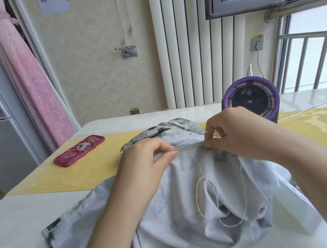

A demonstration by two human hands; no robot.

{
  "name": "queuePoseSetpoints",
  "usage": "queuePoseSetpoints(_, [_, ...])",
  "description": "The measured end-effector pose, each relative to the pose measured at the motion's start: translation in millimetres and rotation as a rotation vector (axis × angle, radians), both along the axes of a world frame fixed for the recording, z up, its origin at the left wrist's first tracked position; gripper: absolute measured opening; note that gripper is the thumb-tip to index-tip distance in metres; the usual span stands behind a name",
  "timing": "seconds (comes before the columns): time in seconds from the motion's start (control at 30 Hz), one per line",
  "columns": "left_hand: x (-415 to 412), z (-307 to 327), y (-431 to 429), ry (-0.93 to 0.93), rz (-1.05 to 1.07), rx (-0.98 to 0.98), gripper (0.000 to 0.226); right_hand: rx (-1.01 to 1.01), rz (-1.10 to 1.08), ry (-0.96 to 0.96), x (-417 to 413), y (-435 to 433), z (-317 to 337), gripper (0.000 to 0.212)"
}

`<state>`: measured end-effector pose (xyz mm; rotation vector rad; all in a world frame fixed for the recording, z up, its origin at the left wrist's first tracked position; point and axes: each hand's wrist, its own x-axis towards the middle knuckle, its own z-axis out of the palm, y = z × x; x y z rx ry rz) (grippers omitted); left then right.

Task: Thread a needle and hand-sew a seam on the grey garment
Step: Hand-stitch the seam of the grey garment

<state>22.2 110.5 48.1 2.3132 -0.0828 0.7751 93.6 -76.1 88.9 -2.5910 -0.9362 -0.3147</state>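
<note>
Head view looks down on a grey garment (pixel 170 216) heaped on the near edge of the bench (pixel 22 225), its patterned hem trailing to the left. Both hands meet at a raised fold along the top of the cloth. The left hand (pixel 153 162) has its grip closed on the fold, thumb and forefinger pinching the fabric. The right hand (pixel 234 135) sits just beside it, fingers curled, its grip closed on a needle (pixel 205 132), of which only a short silver length shows past the forefinger; the thumb presses on the fold below. A white thread (pixel 207 197) runs down from the fold between the hands and lies in loose loops on the garment.

Behind the cloth a yellow mat (pixel 77 172) crosses the bench. A pink case (pixel 78 150) with a cartoon print lies on it to the left, well apart from the garment. A round purple device (pixel 251 99) stands behind the right hand, with a white cable (pixel 310 107) trailing off to the right.
</note>
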Motion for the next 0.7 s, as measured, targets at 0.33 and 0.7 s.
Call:
queuePoseSetpoints(0.33, [-4, 26, 7, 0.314, 0.192, 0.464, 0.013, -0.033, 0.035, 0.015, -5, 7, -4, 0.013])
queuePoseSetpoints(0.7, [1, 19, -9, 0.356, 0.014, 0.313, 0.034, -0.025, 0.02, -0.017, -4, 3, -2, 0.016])
